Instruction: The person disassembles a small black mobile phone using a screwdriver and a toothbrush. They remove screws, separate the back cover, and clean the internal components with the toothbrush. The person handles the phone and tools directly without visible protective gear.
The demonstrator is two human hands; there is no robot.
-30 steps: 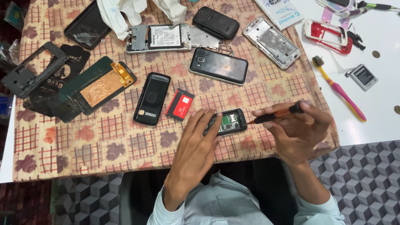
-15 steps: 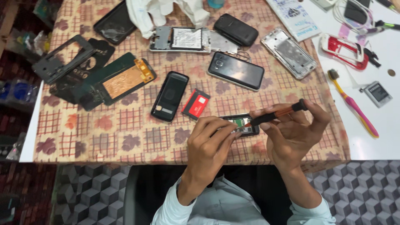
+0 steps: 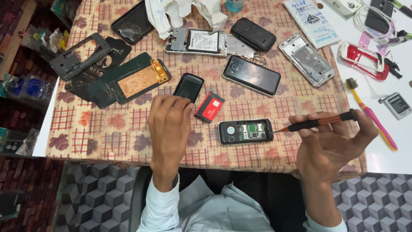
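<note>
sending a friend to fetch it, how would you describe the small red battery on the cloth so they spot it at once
Start at the checked, leaf-patterned tablecloth and find the left hand near its front edge. Just right of its fingertips lies the red battery, between a small black phone and an opened phone. It is the only flat red block with a black edge there.

A white rectangular label (image 3: 205, 41) covers the battery in the opened phone at the table's far side. A white printed packet (image 3: 312, 22) with blue marks lies far right. A cracked dark screen (image 3: 133, 22) lies far left.
</note>
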